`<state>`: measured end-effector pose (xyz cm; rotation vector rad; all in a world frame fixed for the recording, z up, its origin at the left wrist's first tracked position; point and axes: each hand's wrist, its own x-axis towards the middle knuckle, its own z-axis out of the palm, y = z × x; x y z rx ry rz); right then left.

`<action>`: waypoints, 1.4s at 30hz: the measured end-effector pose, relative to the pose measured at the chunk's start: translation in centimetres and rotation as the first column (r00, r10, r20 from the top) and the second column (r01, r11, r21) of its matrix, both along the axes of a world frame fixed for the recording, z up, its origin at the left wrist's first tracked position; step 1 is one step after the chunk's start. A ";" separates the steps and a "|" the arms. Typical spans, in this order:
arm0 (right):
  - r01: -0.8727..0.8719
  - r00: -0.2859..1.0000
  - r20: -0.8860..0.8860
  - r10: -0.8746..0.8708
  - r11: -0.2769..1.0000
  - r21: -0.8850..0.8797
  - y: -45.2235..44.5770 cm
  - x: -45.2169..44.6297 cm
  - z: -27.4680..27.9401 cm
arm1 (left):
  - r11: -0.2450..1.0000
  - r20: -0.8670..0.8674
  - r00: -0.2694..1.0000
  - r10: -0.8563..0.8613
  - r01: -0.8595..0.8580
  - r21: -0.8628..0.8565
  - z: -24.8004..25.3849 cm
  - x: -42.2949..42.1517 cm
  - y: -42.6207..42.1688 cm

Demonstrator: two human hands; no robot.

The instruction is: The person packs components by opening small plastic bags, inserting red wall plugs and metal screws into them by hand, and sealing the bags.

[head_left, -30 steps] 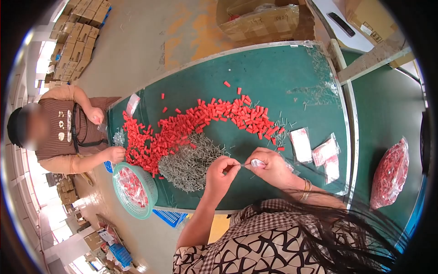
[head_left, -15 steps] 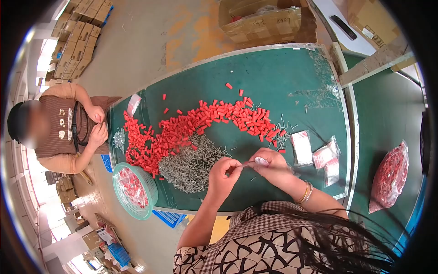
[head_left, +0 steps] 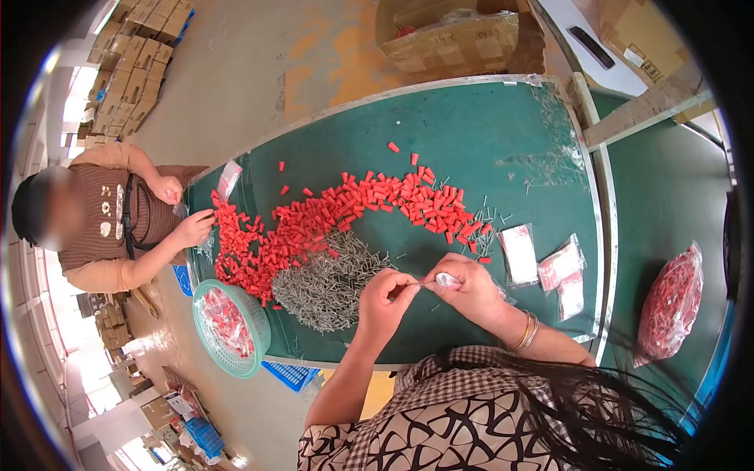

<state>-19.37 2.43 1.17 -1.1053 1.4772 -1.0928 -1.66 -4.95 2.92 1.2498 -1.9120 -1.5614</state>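
Over the green table (head_left: 471, 118), my left hand (head_left: 389, 297) pinches one end of a thin strip. My right hand (head_left: 463, 289), with bracelets at its wrist, grips the other side of it, and a small whitish plastic bag (head_left: 448, 280) shows between its fingers. The fingertips of both hands nearly meet. Left of my left hand lies a heap of grey screws (head_left: 318, 290). Behind the heap a long band of red plastic plugs (head_left: 338, 206) crosses the table. Flat bags (head_left: 517, 253) of small parts lie right of my right hand.
A co-worker (head_left: 118, 212) sits at the left end, one hand at the red plugs. A green basket (head_left: 263, 326) with bagged red parts stands at the near left edge. A large bag of red parts (head_left: 670, 304) lies right. Beyond the far edge is an open carton (head_left: 455, 47).
My hands have shifted slightly right and remain close together at the strip. The co-worker's hands came together, then one moved back to the red plugs.
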 end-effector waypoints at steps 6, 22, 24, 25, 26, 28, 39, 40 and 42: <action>0.034 0.998 0.055 -0.034 0.999 0.017 0.4 -0.2 -0.8 | 1.000 0.010 1.000 0.017 -0.017 -0.005 -0.2 0.2 0.2; 0.097 0.990 0.097 -0.102 0.993 0.061 0.5 0.3 -0.5 | 0.989 -0.038 0.999 -0.030 0.024 -0.148 -0.3 -0.4 0.3; 0.083 0.961 0.255 -0.108 0.991 0.109 0.4 0.1 0.1 | 0.990 -0.047 0.999 -0.016 0.009 -0.140 -0.7 -0.5 0.5; 0.084 0.958 0.263 -0.112 0.990 0.115 0.4 0.1 -0.2 | 0.991 -0.056 0.998 -0.013 0.006 -0.133 -0.9 -0.5 0.6; 0.087 0.956 0.269 -0.118 0.989 0.123 0.5 0.1 -0.4 | 0.994 -0.049 0.999 -0.009 0.003 -0.110 -0.8 -0.5 0.7; 0.090 0.953 0.275 -0.129 0.985 0.150 0.4 0.2 -0.3 | 0.998 -0.042 0.999 -0.005 0.002 -0.061 -0.5 -0.5 0.7; 0.075 0.971 0.217 -0.104 0.988 0.136 0.0 0.8 -0.6 | 0.992 -0.091 0.996 0.025 -0.036 -0.124 -0.8 0.0 0.9; 0.076 0.972 0.212 -0.103 0.988 0.133 0.0 0.8 -0.5 | 0.994 -0.095 0.995 0.029 -0.039 -0.103 -0.8 0.1 1.0; 0.056 0.986 0.148 -0.070 0.994 0.097 0.0 0.7 -0.1 | 0.997 -0.102 0.994 0.035 -0.042 -0.066 -0.8 0.2 1.0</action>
